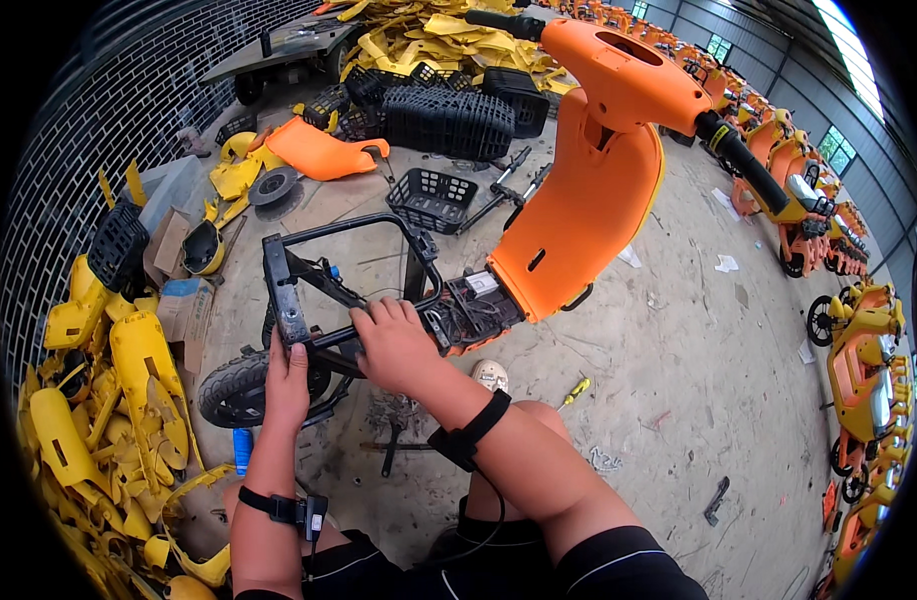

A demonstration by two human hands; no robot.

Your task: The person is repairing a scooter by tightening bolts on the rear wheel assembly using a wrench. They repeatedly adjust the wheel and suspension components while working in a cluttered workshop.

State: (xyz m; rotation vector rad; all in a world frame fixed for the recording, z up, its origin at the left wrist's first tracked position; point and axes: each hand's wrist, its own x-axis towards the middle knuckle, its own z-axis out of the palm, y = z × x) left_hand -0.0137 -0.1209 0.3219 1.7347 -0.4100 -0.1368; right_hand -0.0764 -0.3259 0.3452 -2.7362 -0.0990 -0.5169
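In front of me stands a partly stripped electric scooter, its black metal frame (354, 222) bare at the rear and its orange front panel (574, 215) and handlebar cover (629, 75) still on. My left hand (287, 388) grips the rear end of the frame, thumb on the near side and some fingers hidden by the metal. My right hand (394, 345) is curled over the frame's side tube, fingertips partly out of sight. Wiring (474, 310) lies exposed in the footboard area. Below my left hand is the rear wheel (244, 390) with its black tyre.
Yellow body panels (129, 400) are heaped at the left. Beyond the scooter lie a black basket (434, 198), stacked black baskets (449, 120) and an orange panel (319, 150). A wrench (391, 450) and a yellow-handled screwdriver (577, 390) lie on the floor. Scooters (864, 360) line the right.
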